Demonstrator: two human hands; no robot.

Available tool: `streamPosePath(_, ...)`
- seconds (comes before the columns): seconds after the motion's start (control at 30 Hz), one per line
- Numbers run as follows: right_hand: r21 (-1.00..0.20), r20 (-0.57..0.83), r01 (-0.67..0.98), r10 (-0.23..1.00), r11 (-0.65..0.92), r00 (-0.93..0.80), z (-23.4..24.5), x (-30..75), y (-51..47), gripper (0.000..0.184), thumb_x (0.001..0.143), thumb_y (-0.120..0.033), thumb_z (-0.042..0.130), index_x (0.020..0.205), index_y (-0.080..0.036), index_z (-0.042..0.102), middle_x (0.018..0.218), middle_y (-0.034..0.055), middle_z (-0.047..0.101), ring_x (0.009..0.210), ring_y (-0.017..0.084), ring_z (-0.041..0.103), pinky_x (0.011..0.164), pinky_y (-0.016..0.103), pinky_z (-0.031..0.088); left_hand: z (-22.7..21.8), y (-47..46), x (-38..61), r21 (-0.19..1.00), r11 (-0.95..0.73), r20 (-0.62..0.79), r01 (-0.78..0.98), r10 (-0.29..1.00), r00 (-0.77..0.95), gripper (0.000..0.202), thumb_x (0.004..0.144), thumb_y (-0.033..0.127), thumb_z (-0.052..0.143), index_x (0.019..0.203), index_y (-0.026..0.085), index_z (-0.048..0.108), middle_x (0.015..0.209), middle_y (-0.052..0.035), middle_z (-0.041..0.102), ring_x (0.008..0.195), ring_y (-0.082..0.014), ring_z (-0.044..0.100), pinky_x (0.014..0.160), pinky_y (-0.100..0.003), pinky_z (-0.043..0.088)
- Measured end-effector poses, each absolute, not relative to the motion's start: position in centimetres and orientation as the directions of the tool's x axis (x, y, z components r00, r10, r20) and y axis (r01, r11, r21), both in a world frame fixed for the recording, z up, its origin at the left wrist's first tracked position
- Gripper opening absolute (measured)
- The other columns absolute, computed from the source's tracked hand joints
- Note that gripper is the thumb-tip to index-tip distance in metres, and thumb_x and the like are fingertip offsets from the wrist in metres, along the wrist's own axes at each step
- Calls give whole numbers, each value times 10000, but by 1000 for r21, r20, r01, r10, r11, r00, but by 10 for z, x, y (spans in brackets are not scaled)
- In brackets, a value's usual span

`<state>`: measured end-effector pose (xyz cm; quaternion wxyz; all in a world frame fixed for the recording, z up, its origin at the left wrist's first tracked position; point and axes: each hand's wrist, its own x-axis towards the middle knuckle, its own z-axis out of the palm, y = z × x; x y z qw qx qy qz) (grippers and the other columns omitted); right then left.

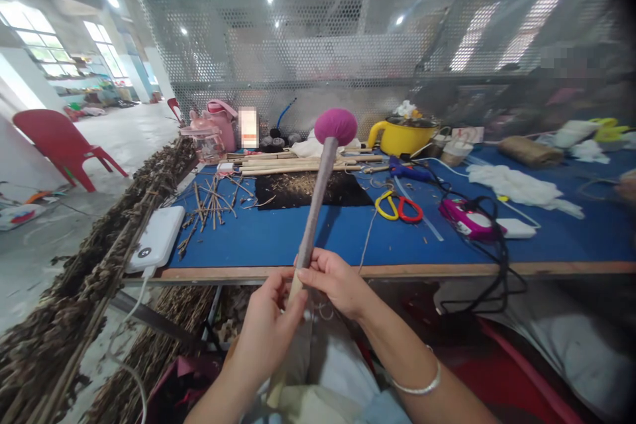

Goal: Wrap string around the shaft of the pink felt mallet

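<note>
A long stick (318,202) with a round magenta fabric-covered head (336,126) points up and away from me over the front of the table. Grey wrapping covers its upper shaft; below my fingers the shaft is pale and bare. My left hand (272,315) is closed around the pale lower part. Higher up, my right hand (334,280) pinches the shaft where the grey wrapping meets the bare part. A thin loose thread hangs below my right hand. The undersides of my fingers are hidden.
The blue table (238,232) holds red-and-yellow-handled scissors (399,207), a blue glue gun (410,171), a black cloth with shavings (318,191), twigs (213,205), a yellow pot (405,138) and a white power bank (156,238). Dried stalks (106,258) lie along the left.
</note>
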<state>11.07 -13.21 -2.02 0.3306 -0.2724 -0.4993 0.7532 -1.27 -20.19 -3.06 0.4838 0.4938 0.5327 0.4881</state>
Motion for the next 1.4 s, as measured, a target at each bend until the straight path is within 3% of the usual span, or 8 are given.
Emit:
streamPosePath(0.2, -970, -71, -156, 833, -185, -548, -17, 106, -132, 250, 668, -286, 687, 779, -147, 512, 670, -7, 571, 611, 97, 541, 576, 218, 433, -33, -202, -8, 963, -46, 111, 265, 966, -234, 270, 737, 304, 604, 972, 183, 549, 812, -28, 653, 638, -119, 594, 595, -220, 463)
streamPosePath(0.4, -950, -25, -216, 746, -225, -665, -14, 113, -133, 254, 731, -304, 637, 870, -164, 478, 647, -19, 552, 539, 88, 517, 492, 203, 402, -30, -203, -3, 993, 15, -30, -117, 991, -130, 300, 779, 356, 567, 990, 165, 473, 654, 19, 587, 447, -67, 506, 418, -172, 390)
streamPosePath(0.6, -935, 5, -238, 662, -262, -750, -10, 117, -133, 255, 744, -305, 625, 867, -146, 467, 609, -21, 553, 412, 45, 451, 375, 150, 271, -22, -206, -5, 949, 113, -96, -294, 993, 72, 314, 807, 406, 505, 980, 159, 420, 742, -22, 609, 409, -74, 529, 377, -178, 391)
streamPosePath(0.73, -960, 5, -206, 727, -187, -686, -16, 111, -132, 237, 747, -307, 621, 820, -137, 473, 610, -12, 556, 451, 57, 468, 426, 171, 338, -22, -205, -8, 981, 153, -150, -120, 988, 33, 347, 807, 424, 484, 1032, 164, 440, 829, -47, 616, 483, -86, 554, 431, -200, 430)
streamPosePath(0.9, -971, -28, -181, 822, -158, -569, -26, 104, -132, 292, 697, -314, 676, 853, -136, 505, 658, -7, 556, 591, 100, 540, 573, 226, 441, -29, -202, -10, 968, 18, 45, 252, 970, -241, 348, 690, 327, 651, 974, 166, 530, 842, -37, 635, 582, -96, 557, 537, -208, 445)
streamPosePath(1.2, -906, -82, -254, 730, -338, -678, -18, 111, -133, 322, 705, -361, 667, 863, -135, 500, 516, -35, 527, 358, 33, 368, 330, 146, 176, -17, -201, -16, 933, 175, -162, -313, 984, 69, 366, 733, 421, 597, 942, 141, 489, 765, -49, 646, 426, -73, 533, 389, -173, 386)
streamPosePath(1.3, -916, -83, -247, 752, -316, -654, -22, 111, -132, 303, 705, -352, 666, 827, -135, 493, 545, -17, 560, 411, 54, 446, 376, 154, 284, -19, -198, -21, 971, 179, -171, -161, 983, 64, 366, 748, 427, 569, 966, 140, 505, 785, -55, 643, 471, -88, 551, 418, -186, 398)
streamPosePath(1.4, -941, -88, -218, 811, -257, -579, -23, 109, -132, 304, 661, -318, 701, 808, -137, 507, 652, 7, 602, 561, 98, 555, 529, 207, 419, -24, -195, -22, 975, 21, 15, 221, 987, -160, 317, 702, 365, 632, 930, 164, 542, 777, -30, 640, 594, -111, 571, 537, -210, 429)
